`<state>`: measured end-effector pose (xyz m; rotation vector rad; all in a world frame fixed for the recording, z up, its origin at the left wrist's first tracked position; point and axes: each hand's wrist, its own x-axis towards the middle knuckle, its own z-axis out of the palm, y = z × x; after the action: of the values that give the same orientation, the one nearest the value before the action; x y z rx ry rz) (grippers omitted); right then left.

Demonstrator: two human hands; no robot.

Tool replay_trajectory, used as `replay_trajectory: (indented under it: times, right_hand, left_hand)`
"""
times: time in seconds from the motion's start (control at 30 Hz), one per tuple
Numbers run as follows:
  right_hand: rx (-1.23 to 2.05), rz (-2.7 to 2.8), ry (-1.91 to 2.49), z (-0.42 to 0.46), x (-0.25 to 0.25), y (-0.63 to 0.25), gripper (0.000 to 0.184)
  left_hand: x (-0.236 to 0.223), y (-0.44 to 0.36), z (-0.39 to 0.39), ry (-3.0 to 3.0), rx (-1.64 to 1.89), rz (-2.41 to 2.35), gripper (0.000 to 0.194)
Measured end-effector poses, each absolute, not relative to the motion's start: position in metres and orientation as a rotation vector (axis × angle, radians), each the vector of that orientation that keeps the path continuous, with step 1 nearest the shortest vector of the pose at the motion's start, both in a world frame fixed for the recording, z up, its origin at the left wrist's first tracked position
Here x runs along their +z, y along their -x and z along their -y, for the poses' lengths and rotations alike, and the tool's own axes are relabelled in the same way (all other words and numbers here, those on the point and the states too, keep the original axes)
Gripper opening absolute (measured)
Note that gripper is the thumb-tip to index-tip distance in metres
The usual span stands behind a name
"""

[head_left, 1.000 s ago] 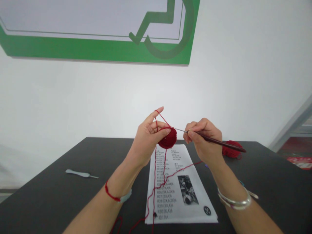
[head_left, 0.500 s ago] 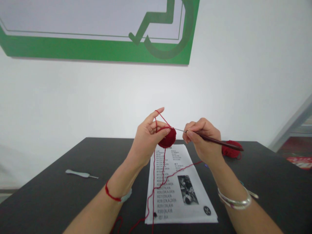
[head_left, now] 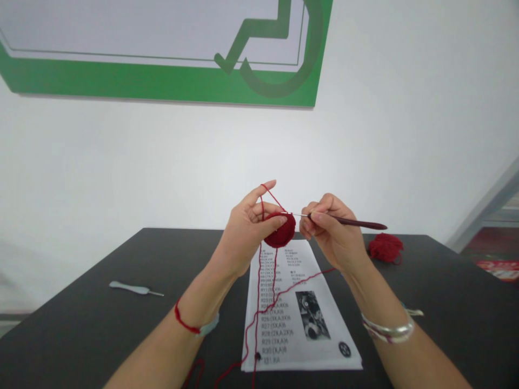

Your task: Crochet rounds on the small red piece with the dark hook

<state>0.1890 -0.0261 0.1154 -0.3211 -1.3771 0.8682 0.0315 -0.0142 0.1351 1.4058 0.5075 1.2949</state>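
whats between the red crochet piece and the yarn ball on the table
The right hand holding a dark-handled crochet hook, seen in the head view.

From the person's head we look forward and down, close over the left hand (head_left: 245,236) and right hand (head_left: 334,233), across a black tabletop (head_left: 77,329) to a white wall (head_left: 259,151).
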Motion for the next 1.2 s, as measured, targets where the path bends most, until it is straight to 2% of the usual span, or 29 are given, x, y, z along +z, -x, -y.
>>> replay_trajectory:
  times: [0.37, 1.2]
  right_hand:
    - [0.915, 1.420, 0.278, 0.028, 0.119, -0.205, 0.016]
    - [0.756, 1.551, 0.441, 0.035, 0.118, -0.221, 0.018]
  left_hand:
    - [0.133, -0.033, 0.011, -1.456, 1.308, -0.483, 0.068]
    - [0.134, -0.038, 0.016, -1.445, 1.233, -0.523, 0.058]
